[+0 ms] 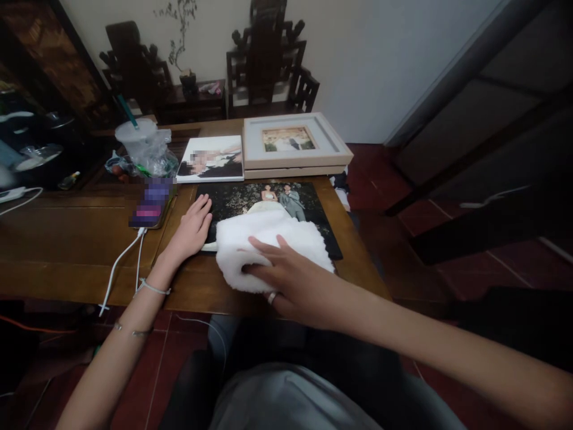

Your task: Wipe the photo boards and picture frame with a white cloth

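A dark photo panel [317,206] showing a couple in wedding clothes lies flat on the wooden table [80,245]. My left hand [193,227] rests flat on its left edge, fingers stretched out. Over the panel's front part, my right hand [284,272] grips a fluffy white cloth [273,230], folded thick, with the thumb tucked into its fold. The cloth hides the lower middle of the picture and overhangs its front edge.
Behind the panel lie a white photo board [215,158] and a pale framed photo [290,140]. To the left are a charging phone [152,203] with a white cable [117,263], a plastic cup [134,131] and a clear bag [156,155]. Dark carved chairs [268,60] stand beyond.
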`<state>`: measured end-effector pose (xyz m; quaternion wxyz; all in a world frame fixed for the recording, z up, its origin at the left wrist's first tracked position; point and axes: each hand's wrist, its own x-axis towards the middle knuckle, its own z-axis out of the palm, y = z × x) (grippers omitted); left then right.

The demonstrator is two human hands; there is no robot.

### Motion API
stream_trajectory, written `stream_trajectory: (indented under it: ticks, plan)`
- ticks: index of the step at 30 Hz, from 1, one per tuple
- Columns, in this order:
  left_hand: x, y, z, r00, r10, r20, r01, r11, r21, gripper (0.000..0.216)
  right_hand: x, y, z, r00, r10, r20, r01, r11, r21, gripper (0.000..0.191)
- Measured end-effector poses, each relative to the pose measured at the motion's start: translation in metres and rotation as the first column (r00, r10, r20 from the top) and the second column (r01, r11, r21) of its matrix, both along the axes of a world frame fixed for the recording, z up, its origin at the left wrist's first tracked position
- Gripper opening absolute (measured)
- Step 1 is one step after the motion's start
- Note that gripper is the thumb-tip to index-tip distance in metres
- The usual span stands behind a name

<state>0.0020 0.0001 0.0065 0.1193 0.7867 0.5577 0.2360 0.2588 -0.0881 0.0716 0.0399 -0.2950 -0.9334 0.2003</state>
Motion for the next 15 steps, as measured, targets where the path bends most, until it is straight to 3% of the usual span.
stream_trajectory:
  ticks: [3, 10, 15]
  plan:
    - [0.000, 0.000, 0.000, 1.000, 0.002, -0.011, -0.002, 1.000, -0.014, 0.051, -0.002, 0.027, 0.001, 0.997, -0.070, 0.013, 0.071, 0.997, -0.012, 0.052]
    - [-0.002, 0.001, -0.001, 1.000, -0.014, -0.004, 0.014, 1.000, 0.000, 0.050, -0.026, 0.113, -0.005, 0.978, -0.201, -0.048, 0.206, 0.967, 0.152, 0.048]
    - [-0.001, 0.001, 0.001, 1.000, -0.019, -0.010, 0.019, 1.000, -0.009, 0.052, -0.036, 0.135, -0.003, 0.962, -0.238, -0.133, 0.257, 0.955, 0.150, 0.041]
